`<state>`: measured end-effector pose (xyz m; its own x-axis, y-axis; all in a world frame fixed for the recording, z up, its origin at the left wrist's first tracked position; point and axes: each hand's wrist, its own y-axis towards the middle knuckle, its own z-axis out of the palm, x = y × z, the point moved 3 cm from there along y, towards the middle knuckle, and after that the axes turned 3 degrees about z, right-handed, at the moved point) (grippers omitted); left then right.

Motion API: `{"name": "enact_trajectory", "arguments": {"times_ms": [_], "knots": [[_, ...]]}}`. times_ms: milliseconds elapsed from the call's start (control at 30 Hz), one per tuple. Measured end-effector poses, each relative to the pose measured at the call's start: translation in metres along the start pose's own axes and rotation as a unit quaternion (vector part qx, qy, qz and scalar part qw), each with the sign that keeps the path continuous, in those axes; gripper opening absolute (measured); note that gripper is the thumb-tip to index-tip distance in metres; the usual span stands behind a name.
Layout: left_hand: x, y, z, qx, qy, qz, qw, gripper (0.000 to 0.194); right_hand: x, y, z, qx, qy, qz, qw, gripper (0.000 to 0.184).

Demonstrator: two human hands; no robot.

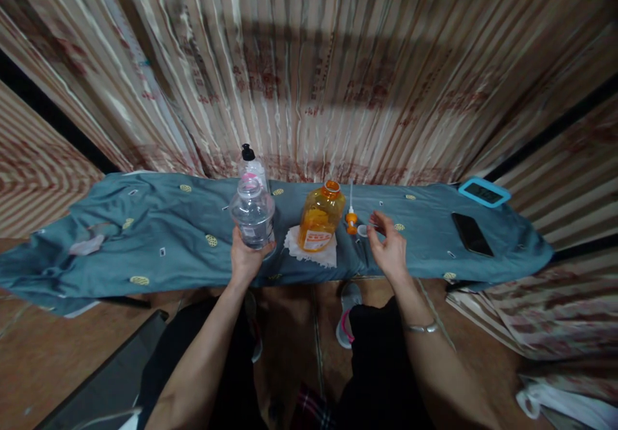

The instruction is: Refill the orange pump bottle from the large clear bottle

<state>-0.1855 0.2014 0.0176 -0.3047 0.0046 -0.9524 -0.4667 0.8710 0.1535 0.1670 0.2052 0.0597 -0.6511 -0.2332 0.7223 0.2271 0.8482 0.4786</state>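
My left hand (247, 257) is wrapped round the lower part of a clear plastic bottle (252, 214), which has an open neck and stands upright. Just behind it is another clear bottle (255, 171) with a black cap and a pink mark. My right hand (387, 243) is partly curled, with thumb and fingers apart, close beside a small white cap (363, 230); whether it touches the cap is unclear. Between my hands an orange see-through bottle (322, 217), its neck uncapped, rests on a white cloth (329, 257). An orange pump top (351, 221) with a pale tube lies right of it.
A blue-green patterned cloth covers the long narrow table (193, 250). At its right end are a black phone (472, 233) and a blue-framed digital clock (484, 192). A crumpled whitish scrap (87, 244) lies at left. Striped curtains (309, 82) hang behind the table.
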Motion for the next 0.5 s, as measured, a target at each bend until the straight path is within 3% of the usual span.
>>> {"name": "enact_trajectory", "arguments": {"times_ms": [100, 300, 433, 500], "knots": [[-0.009, -0.009, -0.003, -0.007, 0.040, -0.005, 0.999, 0.074, 0.010, 0.000, -0.011, -0.026, 0.015, -0.020, 0.999, 0.052], [-0.036, -0.037, -0.012, 0.067, 0.011, 0.026, 0.997, 0.071, 0.047, -0.036, -0.038, -0.034, 0.080, -0.052, 0.995, 0.038], [-0.052, -0.059, -0.009, 0.147, -0.016, 0.042, 0.988, 0.064, 0.056, -0.082, -0.031, 0.051, 0.174, 0.001, 0.983, 0.028], [-0.057, -0.071, -0.003, 0.204, -0.035, 0.048, 0.977, 0.062, 0.054, -0.102, -0.018, 0.111, 0.259, 0.089, 0.955, 0.028]]}}
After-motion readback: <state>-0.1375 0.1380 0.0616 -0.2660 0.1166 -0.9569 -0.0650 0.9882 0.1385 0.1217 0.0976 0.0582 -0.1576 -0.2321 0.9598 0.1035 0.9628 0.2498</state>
